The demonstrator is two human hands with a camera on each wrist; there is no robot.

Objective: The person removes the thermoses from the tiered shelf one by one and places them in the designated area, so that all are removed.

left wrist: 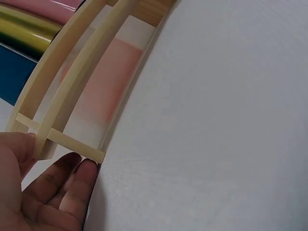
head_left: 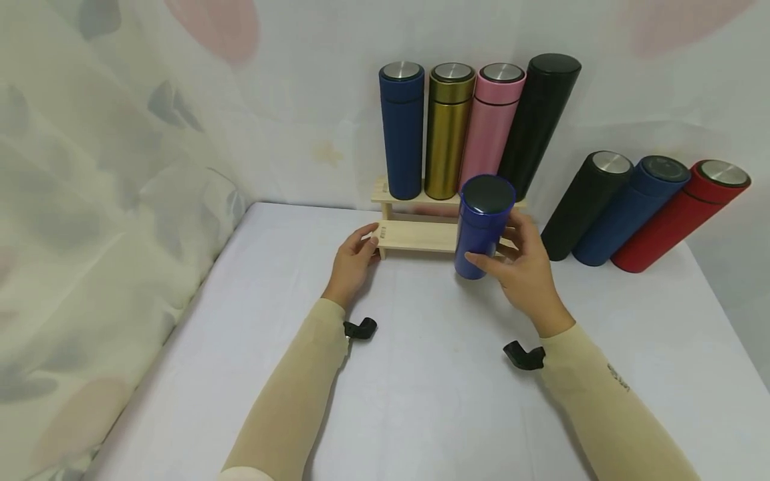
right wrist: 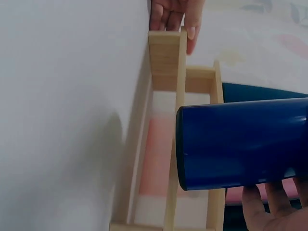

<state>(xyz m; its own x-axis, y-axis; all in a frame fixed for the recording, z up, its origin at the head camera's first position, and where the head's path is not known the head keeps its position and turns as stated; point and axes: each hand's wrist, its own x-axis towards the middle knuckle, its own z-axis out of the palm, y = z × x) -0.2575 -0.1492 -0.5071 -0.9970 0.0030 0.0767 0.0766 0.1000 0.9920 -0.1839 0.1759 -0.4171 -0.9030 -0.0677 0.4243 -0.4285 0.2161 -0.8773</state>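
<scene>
My right hand (head_left: pixel 531 277) grips a shiny blue thermos bottle (head_left: pixel 475 234) with a black lid, thumb on the near side and fingers on the right. The bottle is nearly upright in front of a two-step wooden rack (head_left: pixel 418 235). In the right wrist view its dark base overlaps the rack's front board (right wrist: pixel 169 207); whether they touch cannot be told. My left hand (head_left: pixel 351 264) holds the left end of the lower step. Seen from the left wrist, its fingertips (left wrist: pixel 85 169) lie against the rack's end piece (left wrist: pixel 77 145). No other bottle shows on the lower step.
On the upper step stand a dark blue bottle (head_left: pixel 402 133), a gold bottle (head_left: pixel 448 133), a pink bottle (head_left: pixel 493 127) and a tall black bottle (head_left: pixel 541 120). To the right on the white table (head_left: pixel 433 401) stand black (head_left: pixel 586 204), blue (head_left: pixel 631 210) and red (head_left: pixel 680 217) bottles. Patterned cloth hangs behind.
</scene>
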